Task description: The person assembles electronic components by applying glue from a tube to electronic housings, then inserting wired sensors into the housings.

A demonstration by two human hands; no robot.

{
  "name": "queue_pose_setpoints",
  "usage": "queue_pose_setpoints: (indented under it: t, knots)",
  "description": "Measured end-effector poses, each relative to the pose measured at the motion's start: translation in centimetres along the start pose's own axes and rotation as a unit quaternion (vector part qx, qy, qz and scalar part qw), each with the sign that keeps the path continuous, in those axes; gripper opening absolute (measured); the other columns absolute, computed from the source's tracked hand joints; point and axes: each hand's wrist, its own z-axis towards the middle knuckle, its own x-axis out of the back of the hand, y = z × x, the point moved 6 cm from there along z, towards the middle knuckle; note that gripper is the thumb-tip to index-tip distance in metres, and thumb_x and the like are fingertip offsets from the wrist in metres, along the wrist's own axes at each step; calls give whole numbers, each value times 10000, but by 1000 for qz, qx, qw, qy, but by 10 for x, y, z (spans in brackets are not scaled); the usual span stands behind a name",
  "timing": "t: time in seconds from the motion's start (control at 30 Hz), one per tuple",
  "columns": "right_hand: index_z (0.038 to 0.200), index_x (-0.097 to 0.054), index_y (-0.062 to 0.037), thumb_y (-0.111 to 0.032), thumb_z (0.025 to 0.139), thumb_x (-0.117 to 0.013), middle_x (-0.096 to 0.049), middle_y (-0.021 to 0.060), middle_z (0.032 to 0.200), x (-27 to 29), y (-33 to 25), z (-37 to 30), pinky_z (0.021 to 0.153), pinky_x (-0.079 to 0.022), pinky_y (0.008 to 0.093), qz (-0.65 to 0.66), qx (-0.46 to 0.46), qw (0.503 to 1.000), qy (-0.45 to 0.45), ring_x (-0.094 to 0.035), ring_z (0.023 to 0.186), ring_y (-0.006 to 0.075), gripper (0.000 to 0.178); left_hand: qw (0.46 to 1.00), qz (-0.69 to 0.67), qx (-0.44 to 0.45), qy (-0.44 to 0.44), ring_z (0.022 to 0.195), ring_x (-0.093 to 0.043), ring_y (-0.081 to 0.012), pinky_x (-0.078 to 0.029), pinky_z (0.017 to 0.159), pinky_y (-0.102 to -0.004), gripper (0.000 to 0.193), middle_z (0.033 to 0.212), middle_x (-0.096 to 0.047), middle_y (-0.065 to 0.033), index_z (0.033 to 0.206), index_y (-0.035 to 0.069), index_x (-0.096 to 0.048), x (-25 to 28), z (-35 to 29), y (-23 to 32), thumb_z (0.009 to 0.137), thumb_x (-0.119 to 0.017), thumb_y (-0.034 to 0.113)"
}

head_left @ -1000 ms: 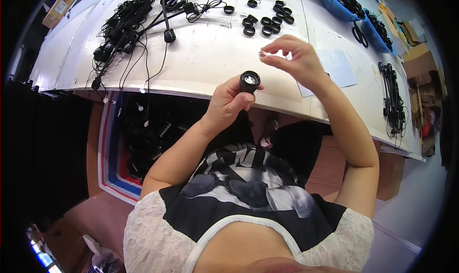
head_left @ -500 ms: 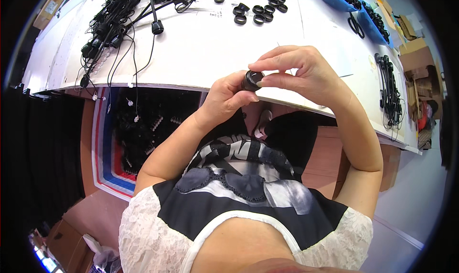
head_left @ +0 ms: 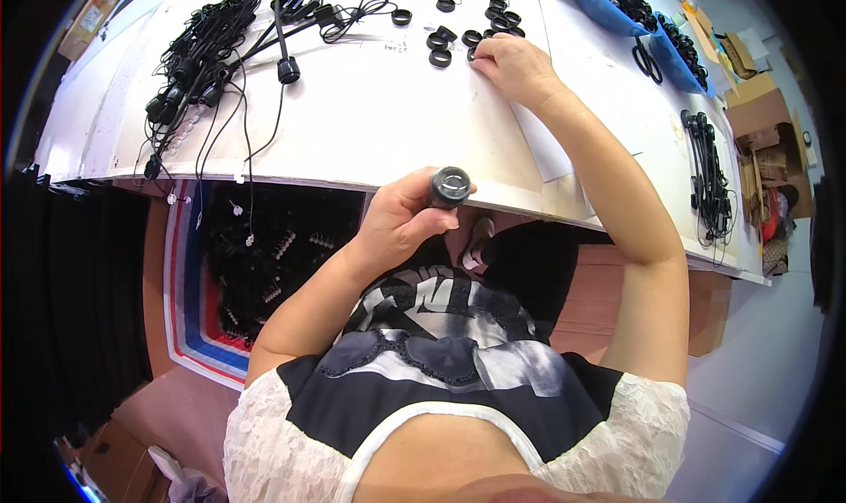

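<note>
My left hand [head_left: 395, 223] is wrapped round a short black cylinder [head_left: 451, 186], held upright near the table's front edge. Its top now shows a round, glossy, glass-like face inside a black rim. Farther out over the table, my right hand [head_left: 518, 69] is closed in a pinch at the near side of a group of black rings [head_left: 496, 15]. A black ring [head_left: 473, 53] shows partly at its fingertips; the fingers cover the rest. Another ring [head_left: 440, 58] lies just left of that hand.
A tangle of black cables with cylindrical ends [head_left: 211, 44] covers the table's left. At the right are blue bins [head_left: 608, 16] of black parts, black scissors [head_left: 647, 60] and a cable bundle [head_left: 705, 172]. A striped bag [head_left: 185, 327] holding dark parts sits below the table's left side.
My right hand has left the cylinder and reached forward to the rings. The cylinder stays in my left hand, lower and turned so its glossy face shows.
</note>
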Motion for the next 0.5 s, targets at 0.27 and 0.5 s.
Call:
queue_pose_setpoints:
  t: [0.27,0.5]
  knots:
    - [807,-604,-109,-284,802,-639,-471,-80,624,-28,-10,-42,408,-168,178,555,-218,726,-343,-290,461,4,179,999,-30,14,-2,581,-437,-47,-332,520,-177,533,698,-524,1,1038,-24,-552,6,-2,4,772,-656,426]
    - [1042,-632,-83,-302,775,-661,-561,73,916,4,-9,-41,661,-431,264,261,-61,961,-62,-498,709,126,347,999,-24,31,16,600,-424,-48,-302,533,-171,575,716,-509,-3,1089,-15,-538,10,0,-9,781,-628,462]
